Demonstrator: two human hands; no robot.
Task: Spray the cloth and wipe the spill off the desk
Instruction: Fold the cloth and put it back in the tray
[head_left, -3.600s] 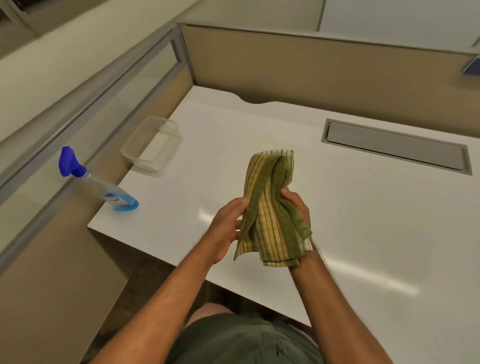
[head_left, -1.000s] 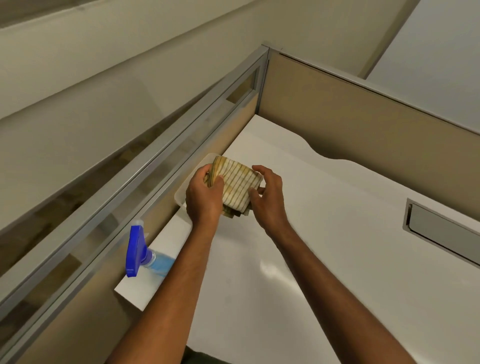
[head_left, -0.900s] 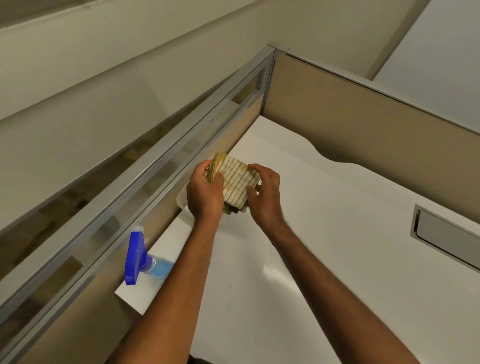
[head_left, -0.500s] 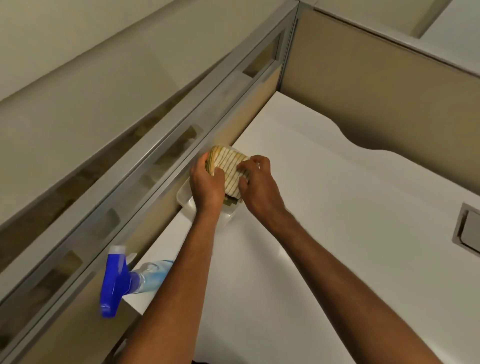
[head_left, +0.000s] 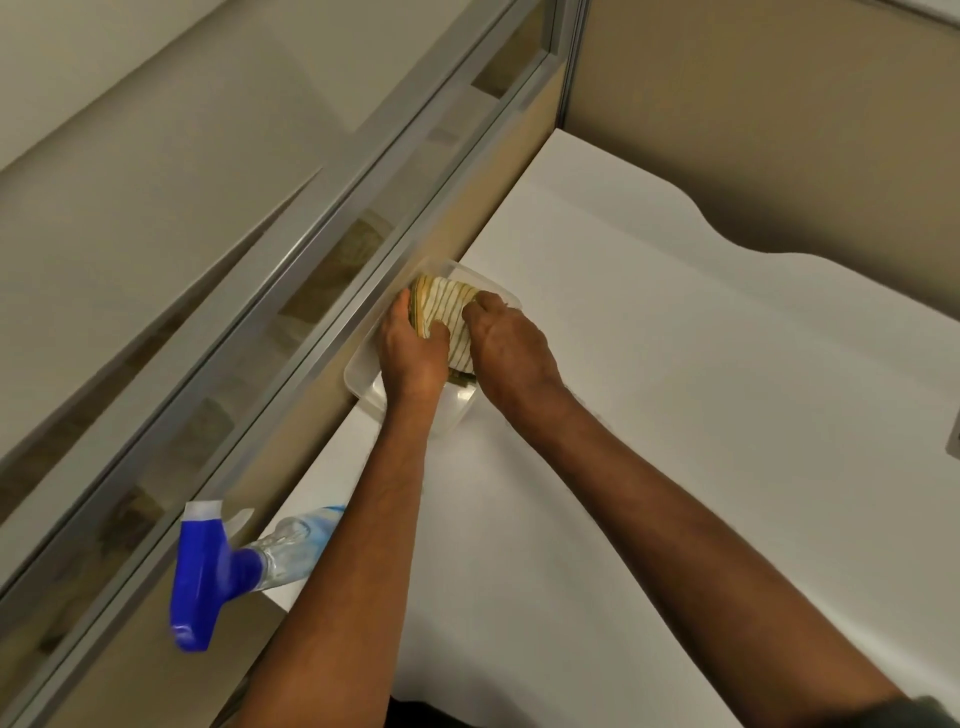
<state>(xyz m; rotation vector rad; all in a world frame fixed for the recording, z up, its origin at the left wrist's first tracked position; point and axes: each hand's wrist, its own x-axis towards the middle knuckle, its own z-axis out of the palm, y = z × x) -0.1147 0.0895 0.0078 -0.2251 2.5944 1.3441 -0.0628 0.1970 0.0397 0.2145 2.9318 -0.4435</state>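
White desk (head_left: 675, 415), two hands (head_left: 415, 353), one cloth (head_left: 441, 306)

Soft, warm indoor light is falling from above, and the white desk (head_left: 675, 415) is looking evenly bright, without hard glare. Faint shadows are lying under the forearms. The spray bottle (head_left: 228, 566) near the lower left is showing motion blur. The wide lens is bending the partition rail (head_left: 291, 270) toward the edges.
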